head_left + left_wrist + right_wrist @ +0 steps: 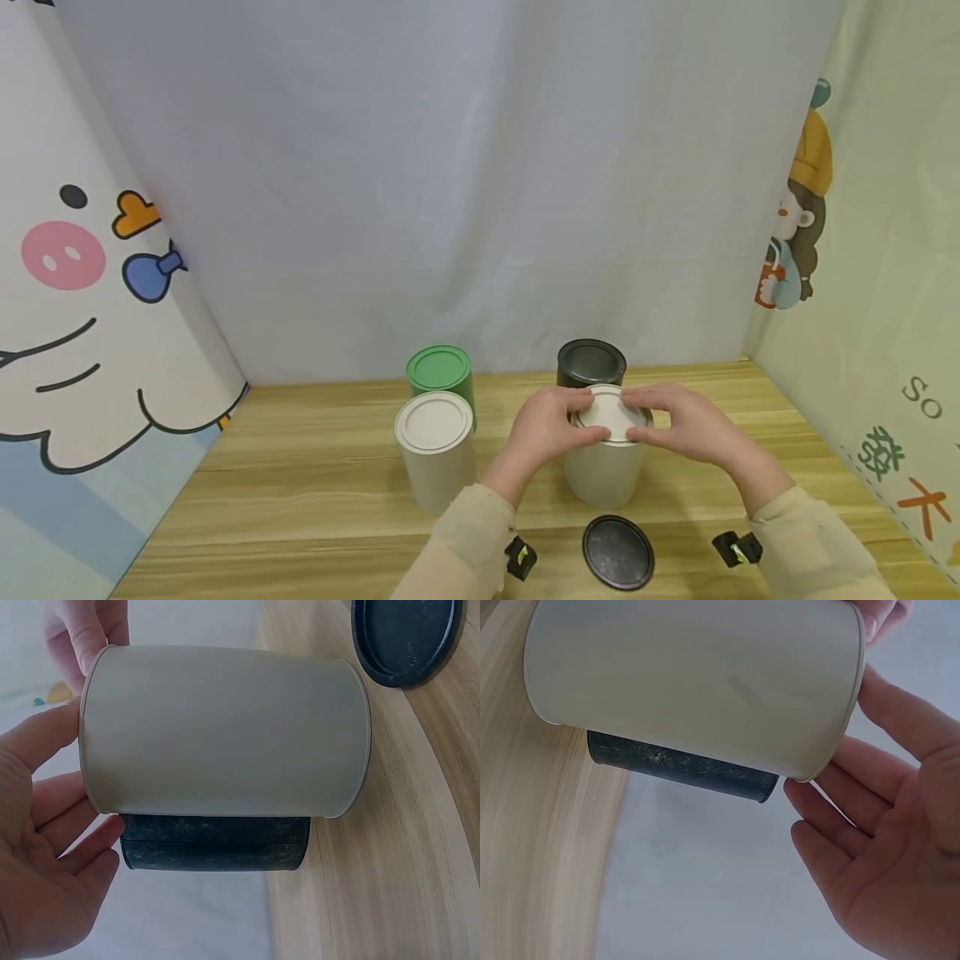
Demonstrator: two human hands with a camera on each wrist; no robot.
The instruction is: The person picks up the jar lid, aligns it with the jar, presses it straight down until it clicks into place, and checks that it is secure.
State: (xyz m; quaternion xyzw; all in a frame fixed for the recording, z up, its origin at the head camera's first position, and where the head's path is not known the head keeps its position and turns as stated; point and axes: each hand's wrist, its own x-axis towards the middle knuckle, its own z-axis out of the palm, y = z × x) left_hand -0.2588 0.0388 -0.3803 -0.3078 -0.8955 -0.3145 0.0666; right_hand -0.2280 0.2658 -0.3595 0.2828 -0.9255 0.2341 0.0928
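Your left hand [550, 425] and right hand [684, 425] grip the white lid [607, 417] from opposite sides, likely for even force; its white can [604, 477] stands nearer the right edge of the table [300, 492] than the left.

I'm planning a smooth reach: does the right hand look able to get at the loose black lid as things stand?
Probably yes: the black lid lies uncovered on the table, on the near side of the white can that the right hand touches. It would likely just have to leave that can.
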